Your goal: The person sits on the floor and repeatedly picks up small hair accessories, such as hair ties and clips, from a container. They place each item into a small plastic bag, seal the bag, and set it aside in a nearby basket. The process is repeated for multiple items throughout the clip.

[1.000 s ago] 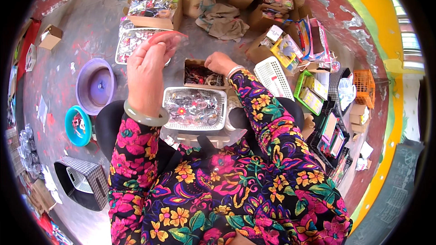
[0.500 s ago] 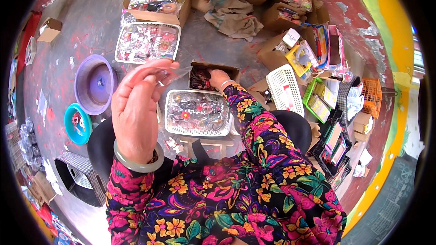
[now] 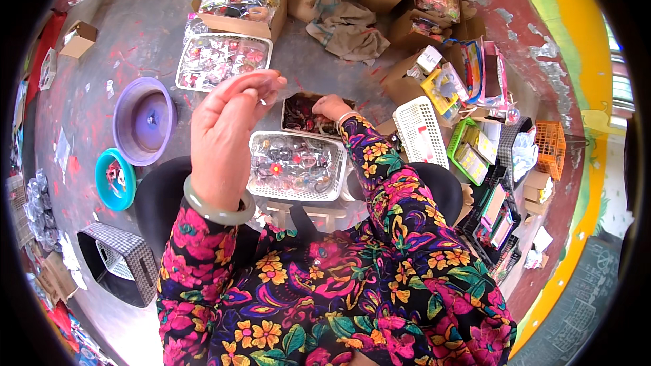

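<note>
My left hand [image 3: 224,139], a pale bangle at its wrist, is raised left of the middle. Its fingers and thumb pinch a small clear plastic bag [image 3: 271,86]. Farther off, my right hand [image 3: 331,107] is at the far side of a small cardboard box [image 3: 351,104], with its fingers bent down towards the contents. Dark and red small pieces [image 3: 303,118], too jumbled to name, fill that box. What the right fingertips hold, if anything, is hidden. Close in front stands a white plastic basket [image 3: 298,195] full of small clear bags with hair-tie-like pieces.
Another white basket [image 3: 178,71] of bagged pieces and a filled carton [image 3: 247,25] stand beyond. Left are a purple basin [image 3: 124,122], a teal basin [image 3: 103,186] and a checkered bin [image 3: 139,254]. Cartons, a green basket [image 3: 456,142] and an orange crate [image 3: 550,149] crowd the right.
My left hand has moved right and slightly farther off with the plastic bag. My right hand has lifted a little out of the box, and more of its fingers show.
</note>
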Available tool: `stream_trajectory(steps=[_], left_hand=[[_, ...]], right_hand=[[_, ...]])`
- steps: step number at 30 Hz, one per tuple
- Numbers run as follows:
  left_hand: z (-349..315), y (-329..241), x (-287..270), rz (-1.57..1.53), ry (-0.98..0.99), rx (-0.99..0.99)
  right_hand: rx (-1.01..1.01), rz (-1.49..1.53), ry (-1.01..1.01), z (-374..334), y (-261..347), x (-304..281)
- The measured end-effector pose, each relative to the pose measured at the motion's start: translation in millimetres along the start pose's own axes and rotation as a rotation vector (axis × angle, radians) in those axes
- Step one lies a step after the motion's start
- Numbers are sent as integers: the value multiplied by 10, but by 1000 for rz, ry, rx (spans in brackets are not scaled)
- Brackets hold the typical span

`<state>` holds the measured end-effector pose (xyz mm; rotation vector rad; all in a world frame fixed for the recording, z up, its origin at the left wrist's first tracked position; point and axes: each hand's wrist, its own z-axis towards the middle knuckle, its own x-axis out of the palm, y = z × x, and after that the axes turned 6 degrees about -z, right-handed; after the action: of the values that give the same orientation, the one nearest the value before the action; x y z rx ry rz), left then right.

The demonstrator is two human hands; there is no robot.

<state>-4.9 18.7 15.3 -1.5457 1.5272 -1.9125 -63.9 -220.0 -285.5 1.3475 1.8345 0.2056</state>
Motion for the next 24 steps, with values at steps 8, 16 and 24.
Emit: stream_trajectory(steps=[8, 16, 24], left_hand=[[104, 112, -92, -77, 27, 5], [213, 196, -86, -70, 27, -29], [267, 290, -156, -11, 13, -76]], right_hand=[[-28, 174, 228, -656, 625, -649], [-228, 437, 315, -1162, 988, -1077], [-597, 949, 322, -1945, 1395, -1345]])
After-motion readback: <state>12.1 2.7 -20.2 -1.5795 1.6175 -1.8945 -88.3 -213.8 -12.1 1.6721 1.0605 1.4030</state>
